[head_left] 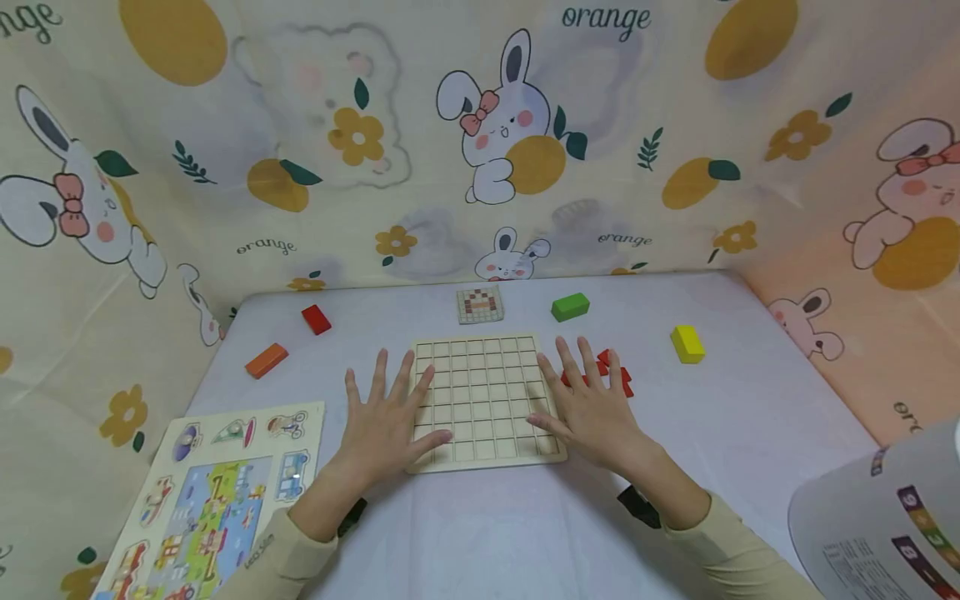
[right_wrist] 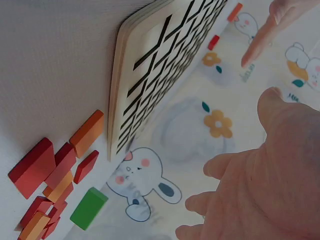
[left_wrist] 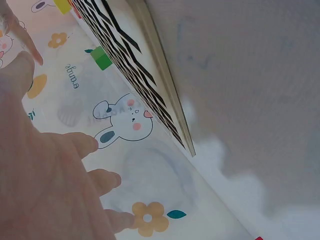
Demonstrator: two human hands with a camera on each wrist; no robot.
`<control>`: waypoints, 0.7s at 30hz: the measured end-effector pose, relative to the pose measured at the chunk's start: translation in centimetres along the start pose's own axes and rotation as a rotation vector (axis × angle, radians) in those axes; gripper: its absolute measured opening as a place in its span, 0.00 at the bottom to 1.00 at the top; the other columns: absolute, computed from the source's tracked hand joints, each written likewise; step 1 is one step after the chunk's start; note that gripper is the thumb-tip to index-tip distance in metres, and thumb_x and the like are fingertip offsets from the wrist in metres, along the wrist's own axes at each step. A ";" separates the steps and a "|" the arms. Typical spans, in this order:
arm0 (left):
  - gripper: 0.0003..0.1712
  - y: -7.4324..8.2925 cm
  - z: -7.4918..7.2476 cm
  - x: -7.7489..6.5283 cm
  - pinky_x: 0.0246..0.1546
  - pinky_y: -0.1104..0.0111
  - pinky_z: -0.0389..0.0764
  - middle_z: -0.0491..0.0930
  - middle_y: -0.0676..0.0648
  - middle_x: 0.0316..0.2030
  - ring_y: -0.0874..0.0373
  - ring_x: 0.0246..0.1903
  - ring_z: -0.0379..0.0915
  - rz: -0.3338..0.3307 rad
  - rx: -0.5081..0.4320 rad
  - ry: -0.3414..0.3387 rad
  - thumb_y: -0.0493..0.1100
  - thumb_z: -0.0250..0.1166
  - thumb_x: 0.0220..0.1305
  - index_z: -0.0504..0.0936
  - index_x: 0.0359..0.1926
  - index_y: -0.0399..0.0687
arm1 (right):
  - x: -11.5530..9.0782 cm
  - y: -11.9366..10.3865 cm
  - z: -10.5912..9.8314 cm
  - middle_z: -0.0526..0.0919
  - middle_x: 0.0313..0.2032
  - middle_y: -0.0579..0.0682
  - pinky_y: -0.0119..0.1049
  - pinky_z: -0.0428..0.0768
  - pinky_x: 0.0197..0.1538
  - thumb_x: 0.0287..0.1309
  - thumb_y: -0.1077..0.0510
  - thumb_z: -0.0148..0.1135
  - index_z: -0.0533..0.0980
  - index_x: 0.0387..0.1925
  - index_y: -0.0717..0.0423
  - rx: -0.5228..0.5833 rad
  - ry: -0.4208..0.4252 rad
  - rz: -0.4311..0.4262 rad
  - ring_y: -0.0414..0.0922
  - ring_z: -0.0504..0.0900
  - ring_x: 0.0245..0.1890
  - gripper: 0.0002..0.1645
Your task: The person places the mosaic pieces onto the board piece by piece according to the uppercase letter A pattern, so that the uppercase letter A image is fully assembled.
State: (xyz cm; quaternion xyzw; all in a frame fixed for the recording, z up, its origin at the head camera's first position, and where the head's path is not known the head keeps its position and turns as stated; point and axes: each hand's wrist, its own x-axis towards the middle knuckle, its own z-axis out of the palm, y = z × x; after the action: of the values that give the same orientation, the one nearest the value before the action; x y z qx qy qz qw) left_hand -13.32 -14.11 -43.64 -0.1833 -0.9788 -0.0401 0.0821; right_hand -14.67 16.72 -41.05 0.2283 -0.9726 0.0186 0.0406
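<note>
A square wooden grid board (head_left: 480, 400) lies at the middle of the table. My left hand (head_left: 386, 425) is spread over its left edge, palm down, with nothing in the fingers. Over the right edge my right hand (head_left: 596, 417) spreads its fingers in the same way, also holding nothing. Both wrist views show each hand raised above the board's level. Beneath the right fingers lie several small red blocks (head_left: 627, 382), partly hidden in the head view. The right wrist view shows orange blocks (right_wrist: 87, 133) mixed in with them.
Behind the board are a small pattern card (head_left: 480, 306) and a green block (head_left: 570, 307). A yellow block (head_left: 687, 344) stands right; a red block (head_left: 317, 319) and an orange block (head_left: 267, 361) lie left. A picture puzzle board (head_left: 303, 417) is front left, a white container (head_left: 847, 517) front right.
</note>
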 end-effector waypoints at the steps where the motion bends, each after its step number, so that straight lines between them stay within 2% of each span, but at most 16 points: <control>1: 0.56 0.0 0.0 0.0 0.63 0.27 0.33 0.45 0.40 0.78 0.35 0.75 0.26 -0.001 0.000 0.005 0.79 0.54 0.58 0.55 0.78 0.54 | 0.0 -0.1 0.0 0.41 0.78 0.62 0.69 0.29 0.69 0.64 0.30 0.52 0.52 0.78 0.55 0.003 0.000 -0.001 0.62 0.33 0.76 0.52; 5: 0.56 -0.2 0.0 0.0 0.63 0.27 0.33 0.45 0.40 0.78 0.34 0.75 0.27 -0.002 0.009 0.008 0.79 0.54 0.58 0.55 0.78 0.54 | 0.1 -0.1 -0.1 0.41 0.78 0.62 0.68 0.29 0.69 0.64 0.30 0.52 0.52 0.78 0.55 0.006 0.000 -0.002 0.63 0.33 0.76 0.53; 8: 0.55 -0.7 0.1 0.3 0.63 0.26 0.36 0.44 0.39 0.78 0.34 0.75 0.31 -0.004 -0.031 -0.005 0.76 0.56 0.60 0.54 0.78 0.52 | 0.4 0.3 0.0 0.43 0.77 0.63 0.69 0.31 0.69 0.65 0.30 0.52 0.52 0.78 0.55 0.028 0.004 0.000 0.64 0.35 0.76 0.52; 12: 0.54 -2.2 0.5 1.5 0.62 0.29 0.52 0.45 0.36 0.77 0.33 0.74 0.43 -0.005 -0.233 -0.079 0.68 0.62 0.63 0.51 0.79 0.48 | 0.6 1.9 0.4 0.46 0.77 0.65 0.71 0.37 0.69 0.68 0.32 0.50 0.52 0.78 0.57 0.123 -0.017 0.039 0.66 0.39 0.76 0.50; 16: 0.53 -4.1 0.5 3.0 0.60 0.37 0.67 0.50 0.32 0.74 0.33 0.69 0.55 -0.029 -0.490 -0.173 0.57 0.72 0.59 0.56 0.77 0.44 | 0.9 4.5 0.7 0.48 0.75 0.67 0.73 0.42 0.67 0.70 0.38 0.53 0.51 0.77 0.59 0.244 -0.071 0.092 0.70 0.43 0.74 0.47; 19: 0.50 -5.2 0.6 4.0 0.61 0.44 0.70 0.54 0.34 0.72 0.37 0.66 0.61 -0.052 -0.639 -0.222 0.49 0.76 0.55 0.61 0.74 0.43 | 1.5 6.6 0.7 0.54 0.73 0.70 0.74 0.52 0.65 0.67 0.44 0.60 0.55 0.76 0.61 0.320 -0.099 0.108 0.71 0.51 0.72 0.45; 21: 0.50 -5.6 0.8 4.4 0.60 0.47 0.71 0.56 0.35 0.70 0.39 0.63 0.64 -0.059 -0.691 -0.242 0.46 0.77 0.54 0.63 0.74 0.43 | 2.1 8.0 0.9 0.58 0.71 0.71 0.72 0.60 0.63 0.65 0.50 0.64 0.59 0.74 0.63 0.391 -0.111 0.116 0.70 0.56 0.69 0.43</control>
State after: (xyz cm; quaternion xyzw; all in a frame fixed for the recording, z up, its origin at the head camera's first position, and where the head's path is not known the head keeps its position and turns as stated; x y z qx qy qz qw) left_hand -19.55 -17.68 -43.96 -0.1756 -0.9149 -0.3487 -0.1024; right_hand -20.16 22.91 -41.90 0.1760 -0.9627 0.1967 -0.0591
